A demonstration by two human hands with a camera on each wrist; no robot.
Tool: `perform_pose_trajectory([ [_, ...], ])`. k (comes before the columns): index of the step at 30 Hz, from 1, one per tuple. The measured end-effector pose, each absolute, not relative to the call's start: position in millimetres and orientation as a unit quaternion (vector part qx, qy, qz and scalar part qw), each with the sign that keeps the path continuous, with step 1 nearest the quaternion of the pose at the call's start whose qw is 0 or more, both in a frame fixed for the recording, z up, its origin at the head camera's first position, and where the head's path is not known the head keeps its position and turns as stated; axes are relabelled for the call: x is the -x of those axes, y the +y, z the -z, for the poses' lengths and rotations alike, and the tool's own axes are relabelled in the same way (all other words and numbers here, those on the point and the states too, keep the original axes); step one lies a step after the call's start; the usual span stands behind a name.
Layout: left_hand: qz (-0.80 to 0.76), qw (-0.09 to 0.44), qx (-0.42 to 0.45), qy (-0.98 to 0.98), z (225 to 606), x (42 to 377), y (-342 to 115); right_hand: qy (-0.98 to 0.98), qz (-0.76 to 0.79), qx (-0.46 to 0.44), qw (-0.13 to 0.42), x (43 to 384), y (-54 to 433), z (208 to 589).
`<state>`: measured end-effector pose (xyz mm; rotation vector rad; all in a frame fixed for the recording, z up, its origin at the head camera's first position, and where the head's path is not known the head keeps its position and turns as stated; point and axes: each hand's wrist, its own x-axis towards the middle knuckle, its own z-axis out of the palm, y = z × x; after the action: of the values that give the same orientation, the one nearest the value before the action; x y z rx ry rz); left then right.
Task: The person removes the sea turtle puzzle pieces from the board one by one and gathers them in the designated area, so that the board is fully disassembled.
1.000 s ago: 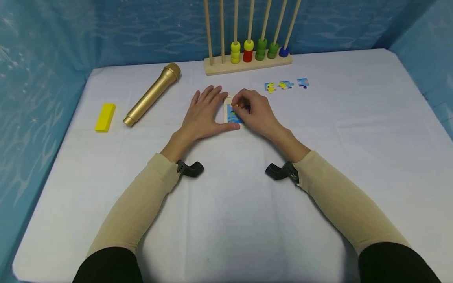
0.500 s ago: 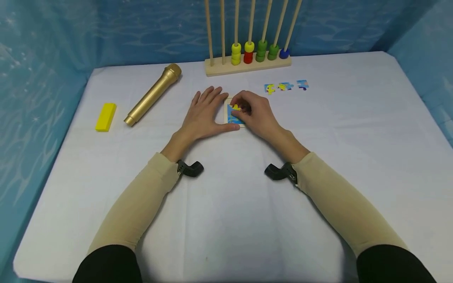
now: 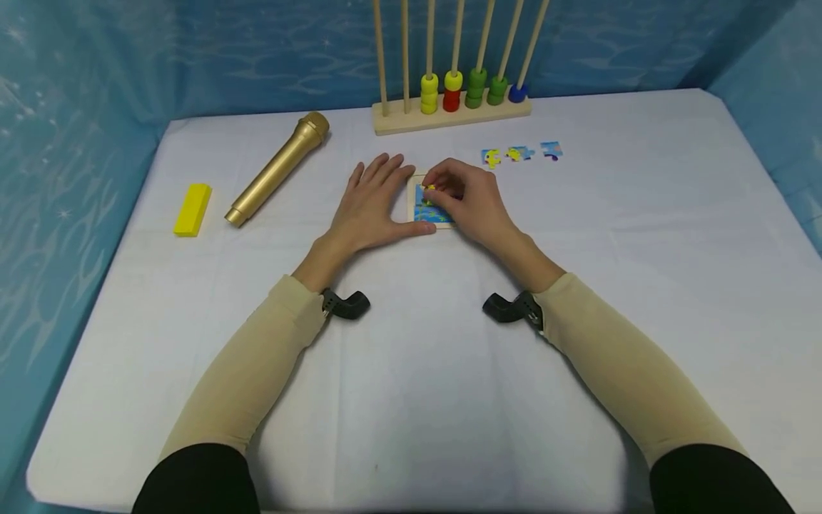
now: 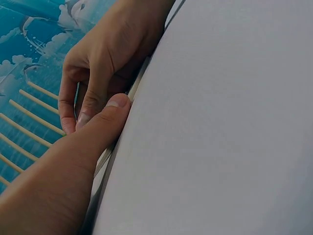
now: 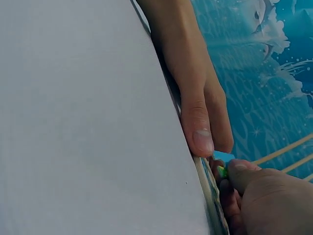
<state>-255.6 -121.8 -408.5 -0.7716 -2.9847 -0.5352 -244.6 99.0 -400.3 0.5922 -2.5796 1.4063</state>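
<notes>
A small jigsaw puzzle in a pale wooden frame (image 3: 411,203) lies between both hands, its blue picture partly covered. My left hand (image 3: 369,207) rests spread on the left, its fingers straight and its thumb (image 4: 115,110) along the frame's near edge. Over the puzzle, my right hand (image 3: 480,203) pinches a blue puzzle piece (image 5: 224,156) with a yellow-green patch between thumb and fingers. The piece is tilted up at the fingertips, and the hand hides the puzzle's right part. Beyond the right hand lie three loose puzzle pieces, one with a yellow shape (image 3: 491,158).
A wooden bead abacus (image 3: 452,118) with upright rods stands at the back. On the left lie a gold microphone (image 3: 277,171) and a yellow block (image 3: 192,210). A blue curtain (image 3: 257,57) borders the white-covered table (image 3: 411,392).
My right hand has moved slightly right over the puzzle, still pinching the piece, and more of the picture's lower part shows. My left hand has stayed in place.
</notes>
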Motion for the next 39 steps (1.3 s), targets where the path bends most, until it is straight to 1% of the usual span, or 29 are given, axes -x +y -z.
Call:
perform_pose_trajectory([
  [7,0.171,0.003,0.244,-0.955,408.5,256.7,-120.7,-0.866,-0.477,-0.126,0.080,242.7,113.2,396.4],
  [21,0.172,-0.005,0.243,-0.955,409.2,256.3,-120.0,-0.891,-0.431,-0.066,0.129,243.4,180.5,400.9],
  [29,0.174,-0.008,0.243,-0.954,409.6,256.5,-119.6,-0.901,-0.403,-0.062,0.145,243.8,184.1,402.7],
  [36,0.171,-0.008,0.241,-0.955,407.1,255.9,-122.6,-0.912,-0.387,-0.058,0.119,241.8,182.8,400.4],
  [39,0.173,-0.008,0.242,-0.955,406.1,255.6,-122.0,-0.917,-0.375,-0.064,0.119,241.7,183.4,400.5],
])
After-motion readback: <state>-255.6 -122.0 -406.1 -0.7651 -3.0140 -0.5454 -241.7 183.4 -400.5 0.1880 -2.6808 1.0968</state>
